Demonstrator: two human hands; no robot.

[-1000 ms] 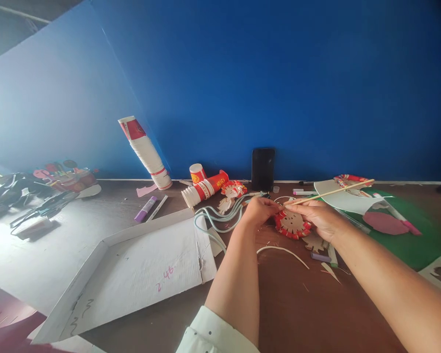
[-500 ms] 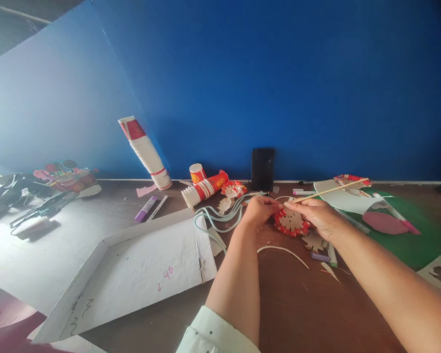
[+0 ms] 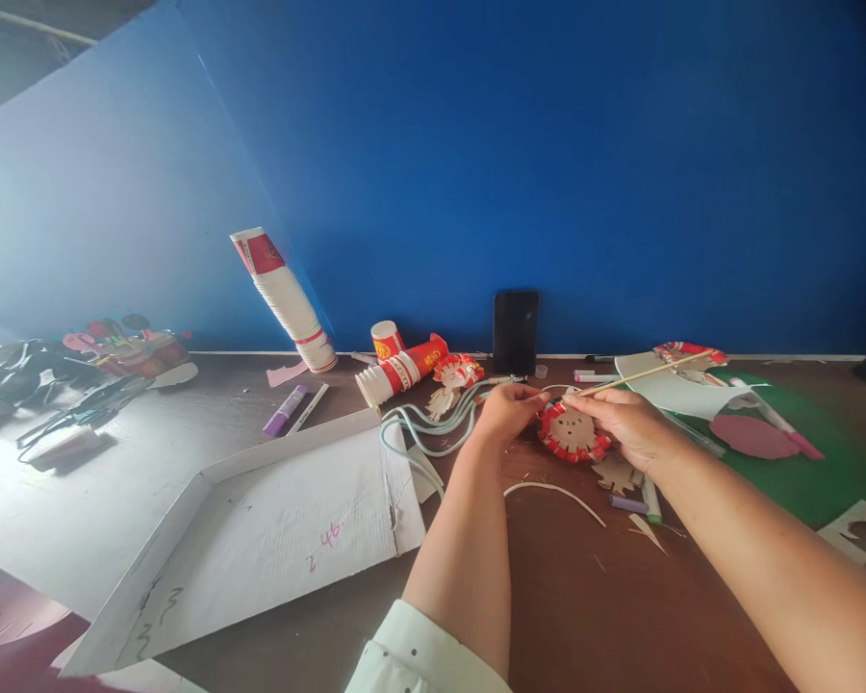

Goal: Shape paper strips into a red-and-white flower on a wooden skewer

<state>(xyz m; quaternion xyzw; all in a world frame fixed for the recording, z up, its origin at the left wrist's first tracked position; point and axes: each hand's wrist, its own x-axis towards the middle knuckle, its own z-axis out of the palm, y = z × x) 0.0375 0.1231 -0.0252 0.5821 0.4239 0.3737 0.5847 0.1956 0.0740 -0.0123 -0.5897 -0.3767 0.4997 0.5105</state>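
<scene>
My right hand is closed in a pinch on a thin wooden stick, which slants up to the right. Just below its fingertips is a round paper cutout with a red fringed edge and small dark holes like a face; whether the fingers also grip it I cannot tell. To its left, my left hand has thumb and fingers pressed together near the cutout's upper left edge. What these fingers hold is too small to make out. A thin pale cord curves behind the fingertips.
A white cardboard lid lies left of my arms, with pale blue cables beside it. Behind are fallen red cups, a leaning cup stack and a black phone. Markers, paper scraps and a pink oval lie right.
My left fingertips have drawn slightly left, away from the right hand. The cutout shows a little more of its face, and the stick's far end has shifted slightly left.
</scene>
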